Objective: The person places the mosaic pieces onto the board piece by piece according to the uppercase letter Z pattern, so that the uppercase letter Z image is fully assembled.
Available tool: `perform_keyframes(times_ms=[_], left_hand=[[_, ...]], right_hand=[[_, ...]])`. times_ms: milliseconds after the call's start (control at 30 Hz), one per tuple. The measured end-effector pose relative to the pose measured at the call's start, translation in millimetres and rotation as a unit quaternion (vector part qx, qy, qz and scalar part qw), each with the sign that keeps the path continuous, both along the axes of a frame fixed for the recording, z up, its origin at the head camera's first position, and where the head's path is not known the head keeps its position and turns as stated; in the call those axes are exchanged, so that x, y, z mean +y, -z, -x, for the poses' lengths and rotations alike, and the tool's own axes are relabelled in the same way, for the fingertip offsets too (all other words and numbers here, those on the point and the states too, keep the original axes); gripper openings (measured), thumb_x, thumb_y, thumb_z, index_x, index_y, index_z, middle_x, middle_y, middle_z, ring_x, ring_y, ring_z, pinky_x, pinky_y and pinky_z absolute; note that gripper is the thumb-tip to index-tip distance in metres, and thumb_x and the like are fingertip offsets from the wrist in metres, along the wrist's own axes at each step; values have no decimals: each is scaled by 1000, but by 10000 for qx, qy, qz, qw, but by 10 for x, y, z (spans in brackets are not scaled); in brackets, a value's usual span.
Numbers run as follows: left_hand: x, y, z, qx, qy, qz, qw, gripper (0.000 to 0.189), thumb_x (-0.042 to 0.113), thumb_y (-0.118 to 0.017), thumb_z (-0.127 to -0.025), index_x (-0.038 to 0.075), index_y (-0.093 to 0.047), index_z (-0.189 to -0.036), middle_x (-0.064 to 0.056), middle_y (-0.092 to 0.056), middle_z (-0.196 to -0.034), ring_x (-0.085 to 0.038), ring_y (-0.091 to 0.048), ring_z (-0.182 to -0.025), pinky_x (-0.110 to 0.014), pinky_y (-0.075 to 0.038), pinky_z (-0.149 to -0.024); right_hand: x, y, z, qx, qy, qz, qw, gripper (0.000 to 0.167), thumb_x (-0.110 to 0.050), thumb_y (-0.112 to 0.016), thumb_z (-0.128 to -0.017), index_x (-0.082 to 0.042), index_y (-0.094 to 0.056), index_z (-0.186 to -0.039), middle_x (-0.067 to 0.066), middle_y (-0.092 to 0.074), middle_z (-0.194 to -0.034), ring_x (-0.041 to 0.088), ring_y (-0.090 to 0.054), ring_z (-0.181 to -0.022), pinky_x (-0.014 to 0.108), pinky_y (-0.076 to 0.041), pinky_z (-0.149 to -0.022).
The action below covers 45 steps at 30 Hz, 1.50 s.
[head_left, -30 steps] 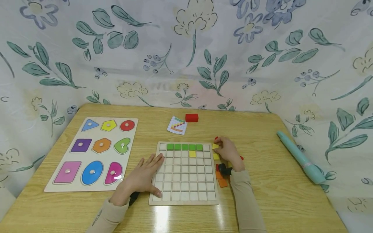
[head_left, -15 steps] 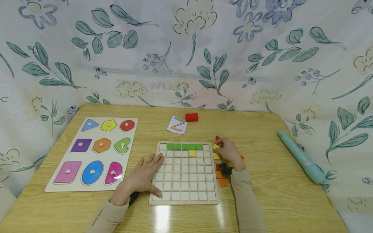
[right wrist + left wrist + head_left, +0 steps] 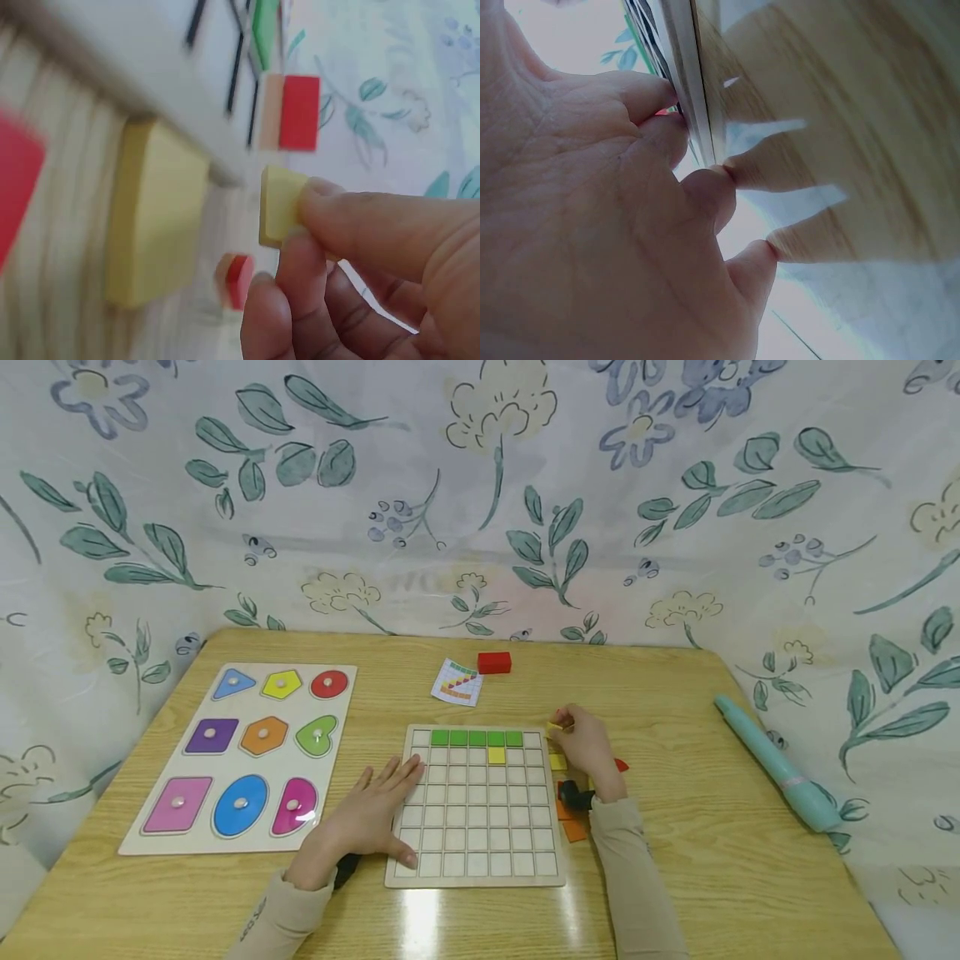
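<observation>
My right hand (image 3: 585, 745) pinches a yellow square tile (image 3: 280, 204) between thumb and fingertips, just off the right edge of the grid board (image 3: 455, 842). The tile is tilted and looks raised from the table. A second yellow tile (image 3: 557, 762) lies below it, close to the board. Spread fingers of my left hand (image 3: 367, 814) rest on the board's left side; the left wrist view shows fingertips along its edge (image 3: 682, 67). On the board, a row of green tiles (image 3: 477, 738) fills part of the top row, with one yellow tile (image 3: 497, 755) beneath.
Orange tiles (image 3: 575, 832) and a red piece (image 3: 622, 765) lie around my right wrist, partly hidden. A pattern card (image 3: 456, 683) and a red block (image 3: 494, 662) sit behind the board. The shape puzzle (image 3: 225, 760) is at left, a teal tool (image 3: 776, 764) at right.
The yellow tile under my right fingertips has gone from lying by the board to being pinched and tilted up. My left hand has stayed in place.
</observation>
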<state>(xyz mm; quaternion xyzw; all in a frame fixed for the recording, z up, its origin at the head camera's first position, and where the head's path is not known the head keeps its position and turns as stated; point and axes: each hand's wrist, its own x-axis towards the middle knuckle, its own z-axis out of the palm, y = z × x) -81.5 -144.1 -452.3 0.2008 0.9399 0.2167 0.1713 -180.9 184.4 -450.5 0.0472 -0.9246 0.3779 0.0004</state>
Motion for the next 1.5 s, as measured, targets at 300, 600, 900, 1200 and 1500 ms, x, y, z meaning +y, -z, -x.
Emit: perform_keyframes(times_ms=[300,600,900,1200,1500], left_hand=[[6,-16,8,5,-12,41,10000,127,50,-88,-56,3,-22,-154,-14,-15,-163,-41,-8,-150,-67,-4,-117],[32,-19,5,-62,-65,69,9999,127,51,-88,-55,4,-22,-154,-14,-15,-163,-41,-8,-150,-67,-4,-117],[37,-18,2,-63,-91,94,9999,127,52,-87,-56,4,-22,-154,-14,-15,-163,-41,-8,-150,-67,-4,-117],[38,5,11,-40,-50,90,9999,128,53,-86,-56,4,-21,-154,-13,-14,-163,-41,-8,-150,-66,-4,-118],[28,-12,14,-3,-11,69,10000,127,52,-87,-56,4,-21,-154,-14,-15,-163,-41,-8,-150,-67,-4,-117]], right_hand=[[-371,-20,-68,-440,-782,372,9953,10,-10,-66,-91,-5,-67,-100,10,-69,-96,18,-62,-84,28,-51,-76],[-667,12,-203,-594,-1605,563,9836,5,-7,-67,-89,-7,-68,-94,6,-68,-88,11,-56,-74,20,-47,-67],[-764,60,-243,-655,-2040,349,9762,4,-8,-70,-87,-10,-71,-91,2,-68,-85,9,-54,-73,19,-46,-67],[-750,80,-247,-508,-2066,283,9767,10,-6,-71,-85,-8,-70,-96,4,-65,-85,11,-53,-74,21,-46,-67],[-577,38,-181,-541,-1798,437,9812,13,-6,-66,-88,-6,-70,-100,6,-67,-88,12,-56,-76,22,-47,-69]])
